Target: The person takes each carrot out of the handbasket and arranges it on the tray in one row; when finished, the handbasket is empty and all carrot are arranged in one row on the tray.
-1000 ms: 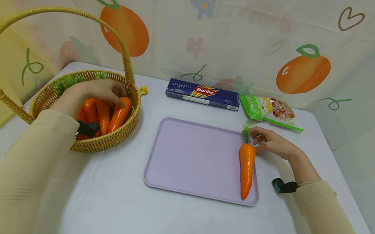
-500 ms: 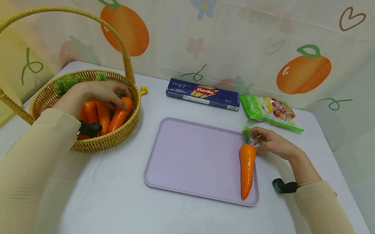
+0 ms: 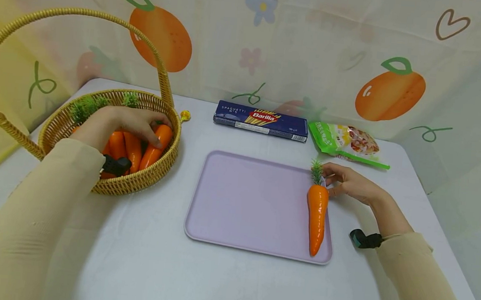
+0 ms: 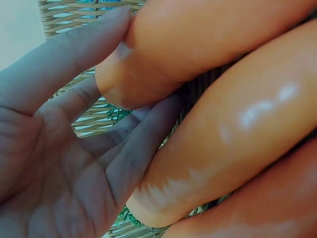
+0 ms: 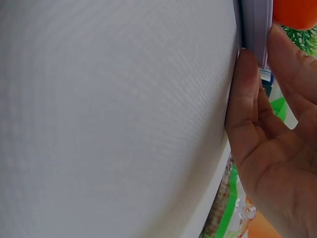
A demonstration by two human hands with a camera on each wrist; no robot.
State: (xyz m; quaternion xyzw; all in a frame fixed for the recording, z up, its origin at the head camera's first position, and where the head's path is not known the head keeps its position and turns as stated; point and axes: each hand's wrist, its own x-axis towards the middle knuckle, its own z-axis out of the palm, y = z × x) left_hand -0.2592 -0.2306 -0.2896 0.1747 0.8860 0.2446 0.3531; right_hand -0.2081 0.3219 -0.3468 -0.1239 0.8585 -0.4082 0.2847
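The left hand [image 3: 134, 122] is apparently pinching a carrot [image 3: 154, 152] inside the basket [image 3: 131, 185] at left; the right hand [image 3: 352, 183] is gripping the tray [image 3: 253, 203] by its far right corner

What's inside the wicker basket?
Carrots with green tops; the left hand holds the rightmost carrot. The hand and sleeve cover part of the basket, so the total is unclear.
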